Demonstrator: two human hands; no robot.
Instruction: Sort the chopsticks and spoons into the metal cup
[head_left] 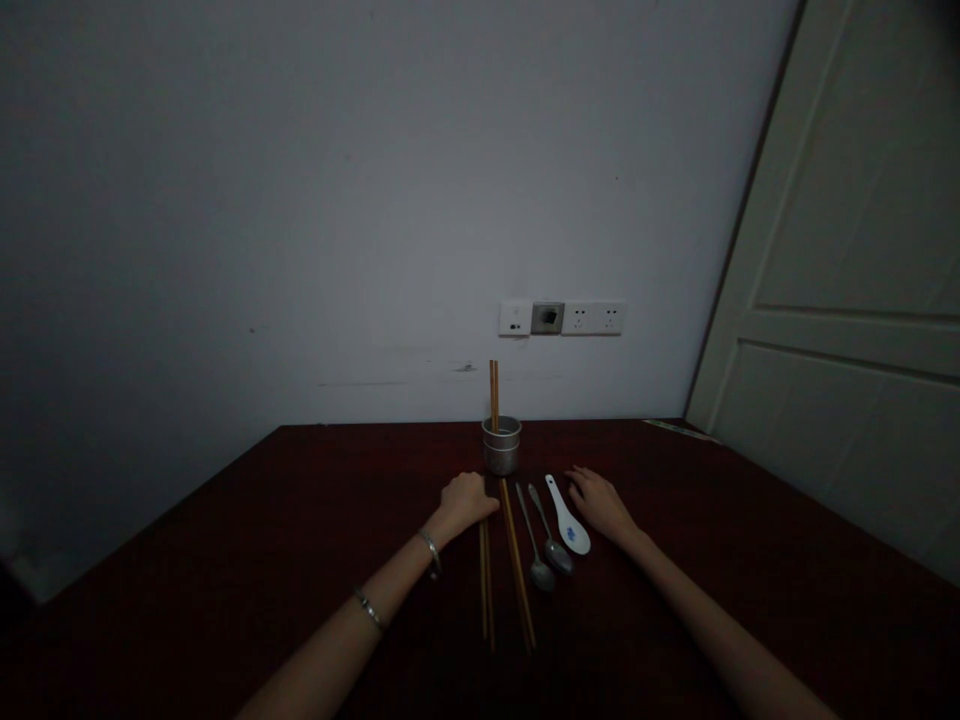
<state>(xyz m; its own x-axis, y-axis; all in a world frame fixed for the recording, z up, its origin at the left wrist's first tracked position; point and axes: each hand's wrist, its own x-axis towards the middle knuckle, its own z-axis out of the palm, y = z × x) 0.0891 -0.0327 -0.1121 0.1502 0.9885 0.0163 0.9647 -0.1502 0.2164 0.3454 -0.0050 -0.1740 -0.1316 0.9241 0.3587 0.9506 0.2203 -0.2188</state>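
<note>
My left hand (466, 497) is closed over the upper end of a pair of chopsticks (486, 590), whose lower ends lie toward me on the table; the hand hides their tops. A second pair of chopsticks (516, 560) lies just to its right. Beyond the hand stands a metal cup (501, 452) with a pair of chopsticks (494, 390) upright in it. Two metal spoons (541, 575) (557, 555) and a white spoon with a blue mark (570, 525) lie side by side. My right hand (598, 500) rests flat on the table beside the white spoon, fingers stretched out, holding nothing.
The dark red table (337, 480) meets a grey wall (375, 250) at the back. Sockets and switch plates (592, 318) are set in the wall above the cup. A pale panelled door (847, 300) stands at the right. The light is dim.
</note>
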